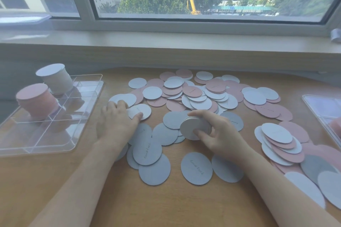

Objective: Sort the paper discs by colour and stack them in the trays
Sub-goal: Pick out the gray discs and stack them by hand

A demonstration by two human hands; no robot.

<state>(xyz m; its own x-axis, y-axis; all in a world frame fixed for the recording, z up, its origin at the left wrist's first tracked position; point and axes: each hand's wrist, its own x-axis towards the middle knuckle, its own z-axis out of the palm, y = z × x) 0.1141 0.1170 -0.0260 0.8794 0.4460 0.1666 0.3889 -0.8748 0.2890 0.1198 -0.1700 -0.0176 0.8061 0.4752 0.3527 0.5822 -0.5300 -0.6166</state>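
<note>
Collecting step: right hand (pixel 219 134) fingers grip a small stack of grey paper discs (pixel 193 127); left hand (pixel 116 120), fingers flat, presses a white paper disc (pixel 140 110) at nine o'clock, next to lift.

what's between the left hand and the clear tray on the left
Bare wooden table: in the head view no disc lies between the left hand and the tray, which holds the pink stack and white stack.

Loose discs (pixel 193 97) crowd mid-table, bare wood (pixel 166 206) nearest the person
</note>
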